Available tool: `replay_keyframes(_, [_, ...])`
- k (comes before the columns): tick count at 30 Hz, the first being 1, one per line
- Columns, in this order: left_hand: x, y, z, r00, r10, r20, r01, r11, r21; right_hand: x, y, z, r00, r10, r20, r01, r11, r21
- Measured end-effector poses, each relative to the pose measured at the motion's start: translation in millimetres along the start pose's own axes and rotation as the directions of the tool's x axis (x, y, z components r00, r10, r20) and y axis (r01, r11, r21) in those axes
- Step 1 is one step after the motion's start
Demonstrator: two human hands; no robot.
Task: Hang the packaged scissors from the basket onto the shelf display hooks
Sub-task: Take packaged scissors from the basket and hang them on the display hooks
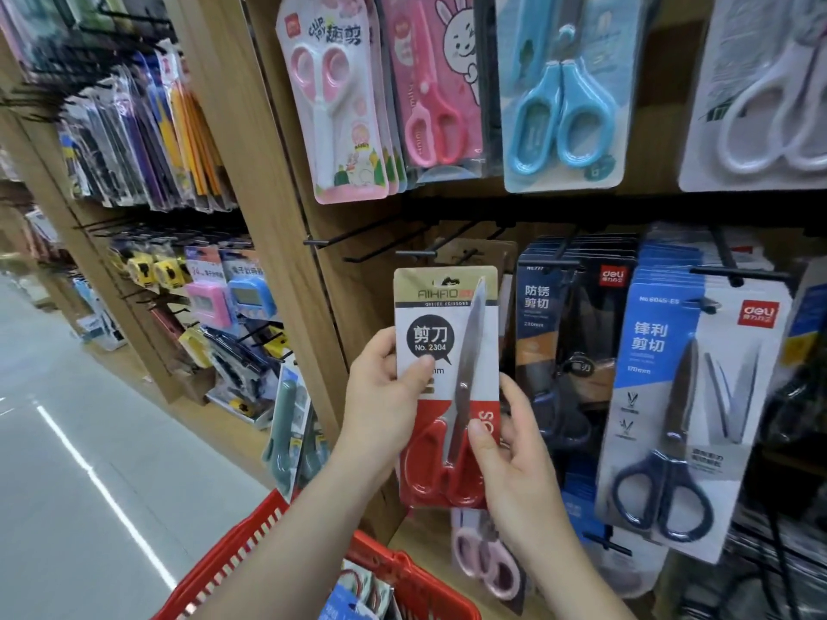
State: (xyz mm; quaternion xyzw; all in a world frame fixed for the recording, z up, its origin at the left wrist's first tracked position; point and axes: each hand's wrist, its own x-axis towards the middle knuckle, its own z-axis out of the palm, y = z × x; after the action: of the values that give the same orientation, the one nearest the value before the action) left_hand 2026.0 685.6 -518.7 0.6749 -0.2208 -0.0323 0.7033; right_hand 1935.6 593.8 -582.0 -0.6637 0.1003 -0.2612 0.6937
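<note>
A pack of red-handled scissors (447, 346) stands upright in front of the shelf, its hang hole just below a bare black hook (414, 253). My left hand (382, 402) grips the pack's left edge, thumb on the card front. My right hand (510, 445) pinches its lower right side, thumb beside the red handles. A red basket (416, 575) sits below my arms with more packs inside.
Two more bare hooks (358, 237) jut from the wooden panel to the left. Dark-carded scissors (568, 351) and blue-and-white carded scissors (684, 396) hang to the right. Pink and blue children's scissors hang above. A pale floor aisle runs along the left.
</note>
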Motion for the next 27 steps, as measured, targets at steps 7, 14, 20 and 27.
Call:
replay_keyframes(7, [13,9,1,0.999,-0.047,0.015,0.047,0.999,-0.016,0,-2,1,0.997,-0.029,0.071,0.032,0.998,-0.053])
replay_keyframes(14, [0,1,-7,0.992,-0.072,0.1,0.068,0.997,0.043,0,-8,0,0.999,-0.05,-0.007,0.05,0.999,-0.009])
replay_keyframes(20, [-29,-24,-25,0.945,-0.069,0.32,0.058,0.997,0.041,2,2,1,0.996,-0.014,-0.087,0.011,0.999,-0.037])
replay_keyframes(27, [10,-44,-18,0.952,-0.089,0.293,0.041,0.985,0.168,6,11,-7,0.998,0.036,-0.052,-0.052,0.944,-0.327])
